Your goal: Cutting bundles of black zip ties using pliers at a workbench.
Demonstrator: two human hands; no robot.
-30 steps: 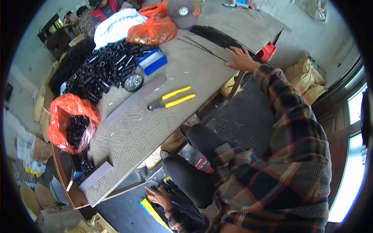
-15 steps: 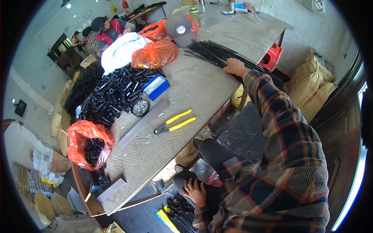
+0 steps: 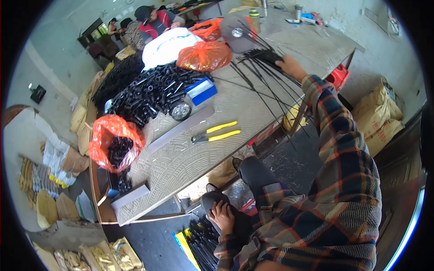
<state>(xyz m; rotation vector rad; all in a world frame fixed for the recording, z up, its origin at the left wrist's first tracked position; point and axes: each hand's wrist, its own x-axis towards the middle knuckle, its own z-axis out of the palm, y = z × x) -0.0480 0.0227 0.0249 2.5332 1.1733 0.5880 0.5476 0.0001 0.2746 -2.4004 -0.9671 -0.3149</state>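
At the far right part of the table, my right hand (image 3: 293, 68) is closed on a bunch of thin black rods (image 3: 262, 56). Their loose ends splay out at different angles, some across the grey cap and some past the table's front edge. My left hand (image 3: 222, 217) lies on my left thigh with its fingers stretched out and holds nothing. Wire cutters with yellow handles (image 3: 221, 131) lie on the table between my two arms. Beside them is a long flat metal strip (image 3: 181, 130).
A heap of short black tubes (image 3: 153, 90) covers the table's left side, with a blue box (image 3: 201, 91), a round dish (image 3: 181, 111) and an open red bag (image 3: 116, 140). The grey cap (image 3: 237, 34) stands behind the rods. Several people (image 3: 151, 20) sit beyond.
The black rods, lying mostly parallel before, now fan out and cross one another at my right hand. My left hand stays on my thigh. The whole view has shifted a little.
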